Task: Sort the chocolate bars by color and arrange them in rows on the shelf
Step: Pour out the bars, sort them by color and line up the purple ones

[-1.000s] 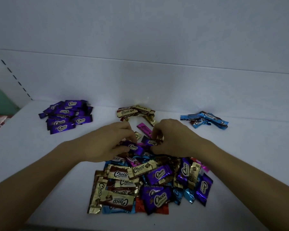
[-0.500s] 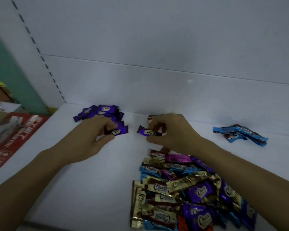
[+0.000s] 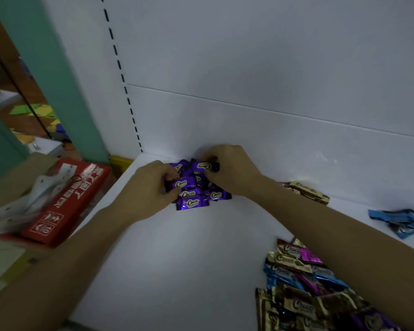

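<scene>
a head-worn camera looks down onto a white shelf (image 3: 177, 259) with a white back panel (image 3: 249, 68) behind it. both bare forearms reach in from the bottom edge toward the shelf's far left corner.

a pile of purple bars (image 3: 196, 199) lies there, close to the back panel, each wrapper printed with a white "choco" oval. the left hand (image 3: 151, 187) rests at the pile's left side, its thumb and curled fingers pinching the left end of one purple bar (image 3: 184, 183). the right hand (image 3: 232, 170) is at the pile's far right side, fingers curled, pinching a second purple bar (image 3: 202, 166) that lies at the top of the pile.

to the right, along the back, a small pile of gold bars (image 3: 306, 191) shows partly behind the right forearm. farther right, at the frame edge, is a pile of blue bars (image 3: 402, 220). the three piles sit well apart.

at the lower right, a mixed heap (image 3: 308, 283) of gold, blue, purple and pink bars lies near the shelf's front (the right forearm crosses over part of it).

off the shelf's left edge, a red box (image 3: 65, 199) with white print is seen, blurred.
</scene>
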A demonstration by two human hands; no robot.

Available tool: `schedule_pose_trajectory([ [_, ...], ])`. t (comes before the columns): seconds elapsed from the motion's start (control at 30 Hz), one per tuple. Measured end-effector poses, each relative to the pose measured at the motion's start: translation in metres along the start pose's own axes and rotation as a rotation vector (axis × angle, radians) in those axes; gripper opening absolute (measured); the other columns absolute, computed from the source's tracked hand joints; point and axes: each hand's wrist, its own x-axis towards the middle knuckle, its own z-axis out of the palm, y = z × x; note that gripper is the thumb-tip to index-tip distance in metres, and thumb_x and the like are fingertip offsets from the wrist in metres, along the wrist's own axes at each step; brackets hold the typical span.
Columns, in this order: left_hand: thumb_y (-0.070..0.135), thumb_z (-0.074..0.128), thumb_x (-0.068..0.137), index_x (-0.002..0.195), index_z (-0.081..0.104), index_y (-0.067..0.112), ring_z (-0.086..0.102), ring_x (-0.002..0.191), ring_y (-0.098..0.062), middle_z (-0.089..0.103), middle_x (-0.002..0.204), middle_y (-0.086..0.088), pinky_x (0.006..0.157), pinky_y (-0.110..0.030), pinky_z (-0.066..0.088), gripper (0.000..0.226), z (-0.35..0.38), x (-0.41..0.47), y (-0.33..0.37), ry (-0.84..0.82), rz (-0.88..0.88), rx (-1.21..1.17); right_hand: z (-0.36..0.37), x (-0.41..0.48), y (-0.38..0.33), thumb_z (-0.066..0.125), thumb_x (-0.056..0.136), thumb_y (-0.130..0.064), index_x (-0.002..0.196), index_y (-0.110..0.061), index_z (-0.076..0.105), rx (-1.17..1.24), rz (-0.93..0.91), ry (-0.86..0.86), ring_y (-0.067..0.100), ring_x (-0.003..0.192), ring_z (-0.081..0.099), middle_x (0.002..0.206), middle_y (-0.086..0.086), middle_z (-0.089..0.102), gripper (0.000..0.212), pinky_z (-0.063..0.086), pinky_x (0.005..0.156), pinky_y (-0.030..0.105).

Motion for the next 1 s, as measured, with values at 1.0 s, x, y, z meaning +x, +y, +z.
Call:
schedule_pose_trajectory([
  [1.0, 0.048, 0.068, 0.085, 0.13, 0.058, 0.027, 0.053, 0.091, -0.002, 0.05, 0.113, 0.018, 0.083, -0.025, 0.048, 0.051, 0.043, -0.012, 0.134, -0.236, 0.37, -0.033, -0.093, -0.202, 0.074, 0.074, 0.087, -0.028, 0.125, -0.025, 0.065, -0.1, 0.083, -0.053, 0.014, 0.11, 0.056, 0.121, -0.006, 0.065, 0.039, 0.04, 0.092, 0.023],
])
